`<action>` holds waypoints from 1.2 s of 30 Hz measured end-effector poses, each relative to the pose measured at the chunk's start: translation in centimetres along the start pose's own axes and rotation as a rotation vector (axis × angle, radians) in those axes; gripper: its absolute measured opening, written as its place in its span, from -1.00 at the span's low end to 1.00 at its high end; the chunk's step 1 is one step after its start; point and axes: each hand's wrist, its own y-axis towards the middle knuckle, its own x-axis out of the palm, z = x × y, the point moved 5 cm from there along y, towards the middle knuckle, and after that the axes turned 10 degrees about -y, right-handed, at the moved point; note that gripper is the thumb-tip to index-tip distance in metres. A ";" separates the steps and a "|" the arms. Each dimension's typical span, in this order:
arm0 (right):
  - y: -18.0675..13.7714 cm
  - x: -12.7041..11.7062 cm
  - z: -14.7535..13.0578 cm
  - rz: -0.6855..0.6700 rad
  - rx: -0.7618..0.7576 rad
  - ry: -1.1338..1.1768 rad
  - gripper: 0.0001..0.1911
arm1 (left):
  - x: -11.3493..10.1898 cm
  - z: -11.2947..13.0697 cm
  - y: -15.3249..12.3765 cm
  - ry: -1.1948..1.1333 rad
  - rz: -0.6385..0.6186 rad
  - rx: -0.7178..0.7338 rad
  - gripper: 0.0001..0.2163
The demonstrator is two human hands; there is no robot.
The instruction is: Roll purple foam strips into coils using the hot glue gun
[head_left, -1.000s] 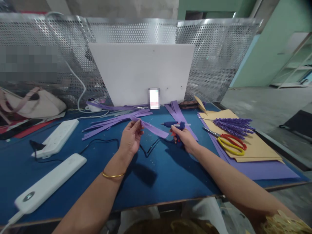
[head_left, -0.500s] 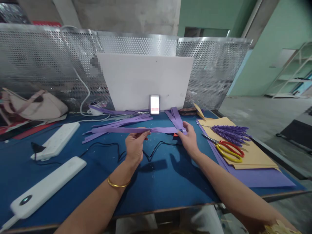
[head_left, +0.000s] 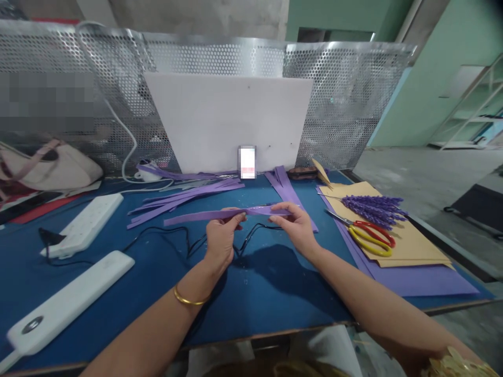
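A narrow purple paper strip [head_left: 198, 215] stretches sideways above the blue table, held up between both hands. My left hand [head_left: 220, 238], with a gold bangle at the wrist, pinches it near the middle with thumb and fingertips. Close to its right end, my right hand [head_left: 297, 229] has its thumb and fingers closed on the strip, which looks twisted or folded between the hands. The fingers cover part of that end. Behind lie several loose purple strips [head_left: 188, 195], and more purple strips [head_left: 283, 186] fan out beyond my right hand.
Scissors [head_left: 371, 238] with red and yellow handles and purple lavender-like stems [head_left: 373, 209] lie on tan sheets [head_left: 412, 248] at right. Two white power strips [head_left: 84, 225] and a black cable [head_left: 176, 229] occupy the left. A lit phone [head_left: 247, 162] leans against a white board [head_left: 231, 120].
My right hand has come left, closer to my left hand. The strip's left end has shifted right. A red object seen beside my right hand is now out of sight.
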 end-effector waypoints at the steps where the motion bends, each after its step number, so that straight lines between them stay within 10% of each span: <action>1: 0.0 0.0 0.0 0.005 0.006 -0.032 -0.72 | 0.1 0.0 -0.1 0.010 -0.005 0.003 -0.76; 10: 0.2 -0.6 -0.2 0.087 -0.040 -0.229 -0.87 | 0.3 -1.1 -0.4 0.042 -0.067 -0.151 -0.69; 15: 0.1 -1.2 -1.5 0.117 -0.223 -0.308 -0.89 | 1.3 -1.1 -2.0 0.360 -0.372 -0.374 -0.68; 22: -0.6 -0.8 -2.8 0.088 -0.452 -0.524 -0.89 | 1.6 4.9 -1.8 0.847 -0.281 0.686 -0.79; 26: -0.8 -0.4 -2.9 0.040 -0.467 -0.555 -0.87 | 1.7 3.1 -0.4 0.967 -0.476 0.439 -0.85; 36: 1.4 -1.8 -3.6 -0.241 -0.428 -0.507 -0.94 | 0.8 1.8 0.5 0.925 -0.493 0.151 -0.83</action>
